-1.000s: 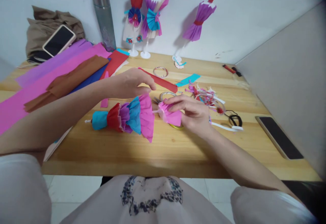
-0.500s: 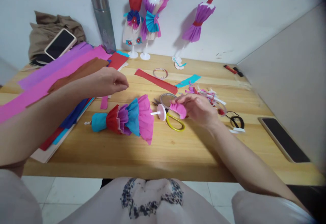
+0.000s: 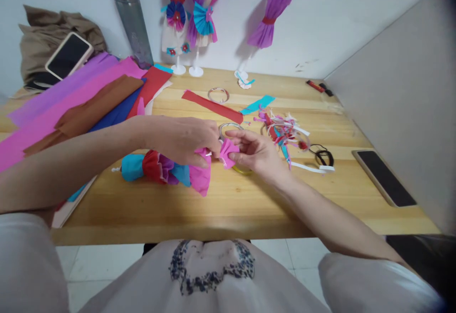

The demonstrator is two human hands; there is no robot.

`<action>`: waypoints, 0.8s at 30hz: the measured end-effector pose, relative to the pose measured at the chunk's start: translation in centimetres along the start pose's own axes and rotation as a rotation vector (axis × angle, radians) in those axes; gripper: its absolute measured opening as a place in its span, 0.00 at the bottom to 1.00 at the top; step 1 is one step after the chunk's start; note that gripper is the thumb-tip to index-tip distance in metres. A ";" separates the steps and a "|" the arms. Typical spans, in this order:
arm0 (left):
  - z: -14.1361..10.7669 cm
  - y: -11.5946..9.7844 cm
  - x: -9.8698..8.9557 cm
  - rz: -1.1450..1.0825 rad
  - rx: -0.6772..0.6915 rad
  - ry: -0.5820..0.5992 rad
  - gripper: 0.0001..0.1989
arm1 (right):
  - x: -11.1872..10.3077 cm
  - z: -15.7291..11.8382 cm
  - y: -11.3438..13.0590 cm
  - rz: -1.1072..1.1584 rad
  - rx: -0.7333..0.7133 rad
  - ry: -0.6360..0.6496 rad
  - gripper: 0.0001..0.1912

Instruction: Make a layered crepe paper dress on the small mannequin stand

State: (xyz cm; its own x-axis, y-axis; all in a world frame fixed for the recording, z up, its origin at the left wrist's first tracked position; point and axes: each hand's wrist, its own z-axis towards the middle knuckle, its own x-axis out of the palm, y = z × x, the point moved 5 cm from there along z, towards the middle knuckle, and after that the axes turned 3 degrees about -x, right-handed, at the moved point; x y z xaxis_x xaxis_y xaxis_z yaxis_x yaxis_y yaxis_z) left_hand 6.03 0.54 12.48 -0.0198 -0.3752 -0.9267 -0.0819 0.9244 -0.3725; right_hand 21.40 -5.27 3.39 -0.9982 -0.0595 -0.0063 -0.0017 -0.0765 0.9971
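Note:
A miniature dress form lies on its side on the table, dressed in tiered blue, red, purple and pink crepe paper. My left hand reaches over its pink hem, thumb and fingers closed around the white stand rod, which is mostly hidden. My right hand pinches a small gathered piece of pink crepe paper near the left fingertips, beside the stand's base. Yellow-handled scissors lie beneath the right hand, mostly covered. A roll of tape sits just behind both hands.
Crepe paper sheets pile up at left, near a phone and a bottle. Dressed forms stand along the wall. Paper scraps, a black hair tie and another phone lie at right.
My left hand has moved right and down to the dress form's stand and closed there. My right hand has shifted slightly left with the pink paper. The view has tilted a little.

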 end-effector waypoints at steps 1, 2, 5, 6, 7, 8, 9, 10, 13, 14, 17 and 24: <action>-0.1 0.0 0.3 -0.001 0.023 0.053 0.07 | 0.3 -0.2 -0.1 -0.010 0.008 0.011 0.22; -0.2 0.0 0.7 -0.017 0.038 0.106 0.07 | 0.5 -0.5 -0.2 -0.019 0.013 0.021 0.20; -0.8 0.5 1.0 -0.050 -0.036 0.146 0.09 | 1.3 -1.0 0.2 -0.042 -0.008 0.030 0.17; -1.0 0.5 0.9 -0.064 -0.054 0.140 0.10 | 1.6 -1.1 0.5 -0.044 -0.016 0.029 0.16; -1.2 0.4 0.9 -0.078 -0.062 0.130 0.10 | 2.0 -1.2 0.7 -0.042 -0.017 0.032 0.15; -1.5 0.3 0.8 -0.090 -0.067 0.118 0.10 | 2.4 -1.3 0.8 -0.039 -0.013 0.036 0.13; -1.8 0.2 0.7 -0.100 -0.071 0.106 0.10 | 2.7 -1.4 0.9 -0.037 -0.005 0.039 0.12; -2.1 0.1 0.6 -0.106 -0.077 0.100 0.10 | 3.1 -1.3 0.9 -0.033 0.002 0.039 0.10; -3.0 -0.1 0.3 -0.087 -0.108 0.112 0.10 | 4.0 -1.0 0.4 -0.011 0.020 0.022 0.09; -3.1 -0.2 0.2 -0.067 -0.109 0.119 0.11 | 4.3 -0.8 0.1 0.004 0.029 0.021 0.10; -3.5 -0.2 0.0 -0.018 -0.077 0.107 0.15 | 5.3 -0.2 -0.6 0.066 0.076 0.047 0.12; -3.8 -0.2 0.5 0.012 -0.034 0.071 0.17 | 6.3 0.5 -0.8 0.007 0.056 0.031 0.09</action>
State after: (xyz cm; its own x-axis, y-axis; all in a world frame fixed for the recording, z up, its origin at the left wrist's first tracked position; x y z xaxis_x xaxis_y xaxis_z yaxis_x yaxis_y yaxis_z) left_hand 2.21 -0.12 12.25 -0.0919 -0.3691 -0.9248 -0.1145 0.9265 -0.3583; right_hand 15.04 -5.04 2.63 -0.9959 -0.0904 -0.0011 0.0008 -0.0203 0.9998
